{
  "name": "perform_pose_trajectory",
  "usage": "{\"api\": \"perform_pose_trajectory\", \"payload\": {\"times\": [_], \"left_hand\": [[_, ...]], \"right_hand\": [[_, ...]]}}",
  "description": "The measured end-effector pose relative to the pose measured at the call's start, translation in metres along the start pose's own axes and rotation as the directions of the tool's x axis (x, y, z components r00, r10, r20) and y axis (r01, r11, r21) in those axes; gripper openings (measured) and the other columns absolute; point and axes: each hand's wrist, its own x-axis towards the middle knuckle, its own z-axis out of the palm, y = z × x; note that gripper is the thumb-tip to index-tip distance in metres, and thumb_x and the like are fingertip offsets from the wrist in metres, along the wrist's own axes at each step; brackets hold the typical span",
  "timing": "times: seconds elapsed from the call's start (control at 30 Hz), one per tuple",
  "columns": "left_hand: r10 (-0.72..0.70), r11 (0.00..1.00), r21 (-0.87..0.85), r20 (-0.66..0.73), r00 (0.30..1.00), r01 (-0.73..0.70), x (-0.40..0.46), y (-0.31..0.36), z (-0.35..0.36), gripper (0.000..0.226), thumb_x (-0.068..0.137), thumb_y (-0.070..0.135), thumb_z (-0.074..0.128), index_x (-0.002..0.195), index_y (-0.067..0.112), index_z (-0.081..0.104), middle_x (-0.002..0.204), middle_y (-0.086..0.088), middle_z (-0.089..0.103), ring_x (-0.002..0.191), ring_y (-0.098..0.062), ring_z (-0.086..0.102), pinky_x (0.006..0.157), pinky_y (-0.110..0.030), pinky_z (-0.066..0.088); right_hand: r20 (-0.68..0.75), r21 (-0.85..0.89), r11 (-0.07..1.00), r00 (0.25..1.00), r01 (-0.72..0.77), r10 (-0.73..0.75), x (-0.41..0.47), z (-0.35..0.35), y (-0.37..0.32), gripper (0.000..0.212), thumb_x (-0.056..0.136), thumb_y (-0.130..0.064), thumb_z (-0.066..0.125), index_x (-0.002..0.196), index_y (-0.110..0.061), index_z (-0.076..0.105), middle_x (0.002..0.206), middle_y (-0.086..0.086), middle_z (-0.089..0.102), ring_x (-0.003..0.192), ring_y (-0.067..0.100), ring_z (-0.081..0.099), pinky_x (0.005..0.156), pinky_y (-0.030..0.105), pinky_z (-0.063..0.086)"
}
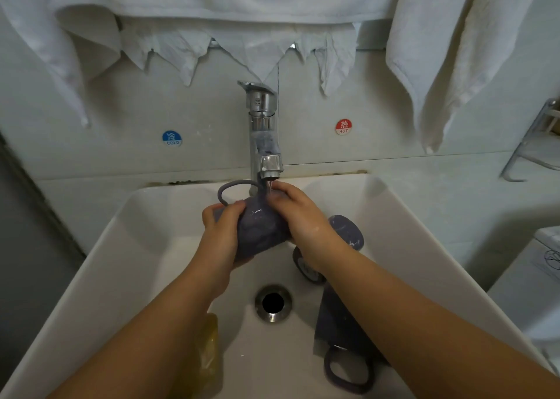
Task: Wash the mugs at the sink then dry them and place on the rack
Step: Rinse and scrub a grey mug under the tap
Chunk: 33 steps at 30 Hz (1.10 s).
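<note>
I hold a purple mug (257, 229) on its side under the chrome tap (263, 132), with a thin stream of water running onto it. My left hand (222, 227) grips its lower end, fingers curled over the body. My right hand (298, 214) wraps over the upper side, near the water. The mug's loop handle (233, 186) points to the back left. A second purple mug (348, 232) lies in the white sink (403, 226) behind my right wrist. A third purple mug (342, 332) lies at the front right, handle toward me, partly hidden by my right forearm.
A yellow sponge (209, 347) lies in the sink under my left forearm, next to the drain (272, 303). White towels (448, 50) hang on the wall above. A metal wall rack (536, 144) is at the right edge. Cold and hot stickers flank the tap.
</note>
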Motion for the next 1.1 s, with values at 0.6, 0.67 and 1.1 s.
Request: {"api": "perform_pose_trajectory", "payload": {"times": [0.6,0.67,1.1], "left_hand": [[-0.283,0.945,-0.119,0.179,0.942,0.306,-0.009,0.006,0.000,0.043,0.095,0.056,0.042,0.105,0.020,0.063,0.097,-0.012,0.071,0.091,-0.029,0.064,0.068,-0.043,0.054],[-0.274,0.955,-0.052,0.213,0.938,0.291,-0.009,0.005,0.000,0.041,0.094,0.056,0.046,0.104,0.020,0.065,0.095,-0.011,0.071,0.093,-0.031,0.064,0.073,-0.046,0.055],[-0.153,0.980,-0.076,0.295,0.943,0.183,0.002,0.009,-0.023,0.040,0.088,0.043,0.060,0.116,0.014,0.059,0.104,-0.018,0.071,0.096,-0.036,0.068,0.073,-0.046,0.057]], "right_hand": [[0.006,-0.046,0.980,0.982,0.191,-0.191,-0.001,-0.006,0.014,0.036,0.084,-0.034,0.069,0.111,-0.033,0.045,0.098,-0.018,0.054,0.088,0.001,0.055,0.069,0.013,0.046],[-0.085,-0.041,0.981,0.977,0.192,-0.194,-0.002,-0.009,0.012,0.020,0.090,-0.038,0.060,0.105,-0.029,0.050,0.092,-0.014,0.057,0.082,0.000,0.056,0.064,0.013,0.045],[0.009,0.234,0.972,0.999,-0.034,0.032,-0.001,-0.004,0.015,0.067,0.076,-0.032,0.077,0.131,-0.022,0.040,0.127,0.007,0.054,0.108,0.026,0.061,0.095,0.044,0.052]]}}
